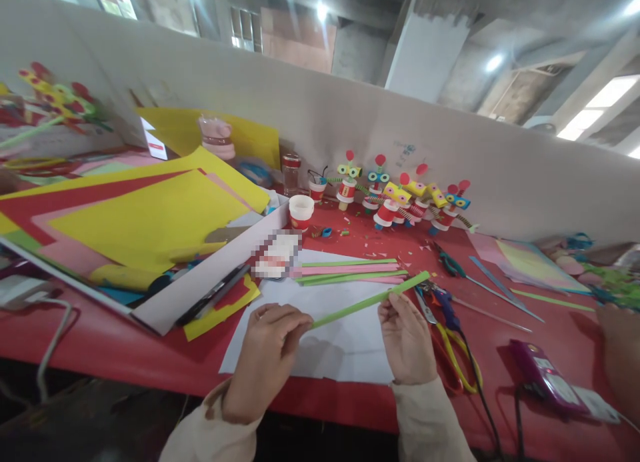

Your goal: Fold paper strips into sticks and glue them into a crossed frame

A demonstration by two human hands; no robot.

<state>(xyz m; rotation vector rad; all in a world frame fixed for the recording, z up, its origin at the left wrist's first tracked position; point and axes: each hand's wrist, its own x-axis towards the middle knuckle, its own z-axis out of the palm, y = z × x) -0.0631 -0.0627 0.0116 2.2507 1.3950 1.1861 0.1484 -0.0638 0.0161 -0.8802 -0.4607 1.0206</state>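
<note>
A long green paper strip (pixel 350 308) is stretched between my two hands above a white sheet of paper (pixel 330 355). My left hand (pixel 273 345) pinches its near left end. Further along, toward the far right end, my right hand (pixel 407 332) grips it between thumb and fingers, and the tip sticks out beyond. Just behind the strip lies a small stack of pink and green paper strips (pixel 353 271) on the white sheet. Yellow-handled scissors (pixel 457 355) rest close to the right of my right hand.
Paper-cup figures (pixel 387 212) stand along the partition. At left is a white box (pixel 210 282) with coloured paper sheets (pixel 150 215). A white cup (pixel 301 212), pliers (pixel 450 261), a glue gun (pixel 445 305) and a purple device (pixel 547 379) are on the red table. Another person's hand (pixel 617 342) shows at far right.
</note>
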